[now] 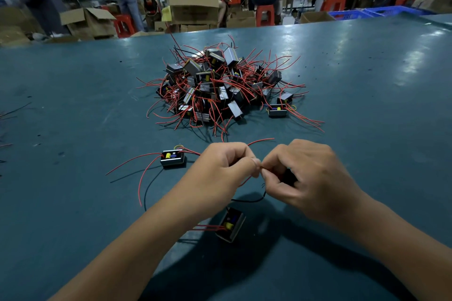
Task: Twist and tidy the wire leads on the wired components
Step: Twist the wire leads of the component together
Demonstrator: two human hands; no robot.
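A small black boxed component (231,225) with a yellow part inside hangs tilted below my hands, just over the teal table (367,105). Its red and black wire leads (247,200) run up to my fingers. My left hand (220,168) pinches a red lead between thumb and fingers. My right hand (300,178) pinches the lead ends right beside it, fingertips almost touching. Another component (173,158) lies on the table to the left, its red and black leads spread out loose.
A large pile of the same components (220,88) with tangled red wires sits in the table's middle; one component (277,110) lies at its right edge. Beyond the far table edge are cardboard boxes (193,5), red stools and seated people.
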